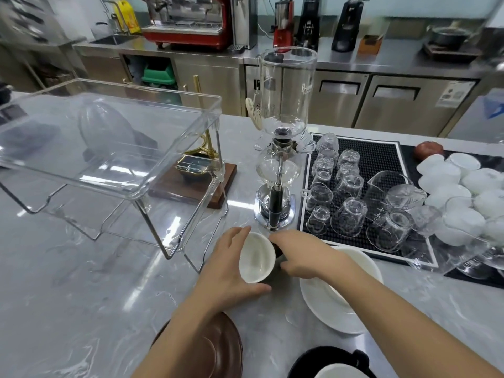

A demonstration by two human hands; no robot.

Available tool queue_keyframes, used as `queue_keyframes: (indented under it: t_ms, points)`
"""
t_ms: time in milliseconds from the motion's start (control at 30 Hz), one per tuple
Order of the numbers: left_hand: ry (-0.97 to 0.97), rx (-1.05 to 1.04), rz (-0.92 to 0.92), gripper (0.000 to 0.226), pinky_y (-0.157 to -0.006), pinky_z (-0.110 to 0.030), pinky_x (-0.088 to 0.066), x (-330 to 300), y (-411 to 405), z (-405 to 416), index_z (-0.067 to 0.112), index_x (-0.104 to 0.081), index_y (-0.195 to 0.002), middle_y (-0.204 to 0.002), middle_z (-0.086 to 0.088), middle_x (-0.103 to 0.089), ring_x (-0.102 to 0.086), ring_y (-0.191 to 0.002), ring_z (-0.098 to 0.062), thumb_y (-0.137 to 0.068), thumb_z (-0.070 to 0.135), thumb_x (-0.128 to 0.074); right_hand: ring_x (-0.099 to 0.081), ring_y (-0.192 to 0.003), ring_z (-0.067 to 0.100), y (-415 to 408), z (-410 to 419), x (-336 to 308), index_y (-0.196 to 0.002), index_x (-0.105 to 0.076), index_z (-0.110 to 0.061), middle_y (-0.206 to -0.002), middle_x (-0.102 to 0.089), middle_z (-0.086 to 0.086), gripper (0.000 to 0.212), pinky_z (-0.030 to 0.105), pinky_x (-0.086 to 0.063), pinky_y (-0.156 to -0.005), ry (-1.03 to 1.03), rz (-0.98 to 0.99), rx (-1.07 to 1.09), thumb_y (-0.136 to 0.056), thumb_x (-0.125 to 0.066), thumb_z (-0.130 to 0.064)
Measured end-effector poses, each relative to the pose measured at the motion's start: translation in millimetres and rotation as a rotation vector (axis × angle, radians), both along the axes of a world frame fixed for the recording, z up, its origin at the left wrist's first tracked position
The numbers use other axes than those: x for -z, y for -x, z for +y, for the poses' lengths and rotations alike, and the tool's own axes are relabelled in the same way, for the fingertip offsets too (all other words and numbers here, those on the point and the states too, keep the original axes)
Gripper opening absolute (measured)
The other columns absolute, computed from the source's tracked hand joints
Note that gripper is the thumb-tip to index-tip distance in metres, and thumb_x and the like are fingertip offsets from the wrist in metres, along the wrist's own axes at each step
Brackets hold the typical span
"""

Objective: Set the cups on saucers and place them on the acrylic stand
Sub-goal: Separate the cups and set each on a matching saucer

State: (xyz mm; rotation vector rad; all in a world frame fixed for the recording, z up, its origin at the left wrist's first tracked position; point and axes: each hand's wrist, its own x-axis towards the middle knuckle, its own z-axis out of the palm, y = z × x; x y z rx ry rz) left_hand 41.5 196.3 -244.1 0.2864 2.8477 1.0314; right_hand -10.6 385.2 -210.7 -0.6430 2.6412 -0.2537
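Observation:
A dark cup with a white inside (257, 258) sits near the counter's middle, tipped toward me. My left hand (231, 271) curls around its left side and my right hand (302, 255) grips its dark right side, hiding the handle. A white saucer (327, 304) lies under my right forearm. A brown saucer (218, 350) lies at the bottom under my left forearm. Another dark cup with a white inside (335, 364) shows at the bottom edge. The clear acrylic stand (109, 148) stands at the left, its top bare.
A glass siphon coffee maker (281, 148) stands right behind the cup. A black mat (381, 148) with several upturned glasses and white cups fills the right. A wooden base with a brass burner (199, 175) sits behind the stand.

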Motion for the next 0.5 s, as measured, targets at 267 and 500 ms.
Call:
queue_keyframes:
  t_ms: [267,500]
  points:
    - [0.041,0.041,0.049,0.111,-0.109,-0.038,-0.041,2.9,3.5,1.6,0.031,-0.031,-0.151,-0.145,0.01,-0.032,-0.035,-0.136,-0.016,-0.054,0.057,-0.079,-0.064,-0.095,0.034,10.5,-7.9,4.9,-0.091,-0.058,-0.017,-0.1,-0.067,0.011,0.017,0.036,-0.049,-0.07,-0.075,0.047,0.004,-0.081,-0.055,-0.005]
    - [-0.083,-0.012,0.139,0.105,-0.105,-0.024,-0.036,-4.5,-7.3,2.1,0.031,-0.04,-0.147,-0.141,0.009,-0.035,-0.04,-0.132,-0.013,-0.053,0.048,-0.084,-0.062,-0.084,0.031,4.5,-4.6,-13.8,-0.078,-0.053,-0.018,-0.086,-0.064,0.006,0.01,0.038,-0.051,-0.069,0.033,0.077,0.019,-0.082,-0.051,-0.008]
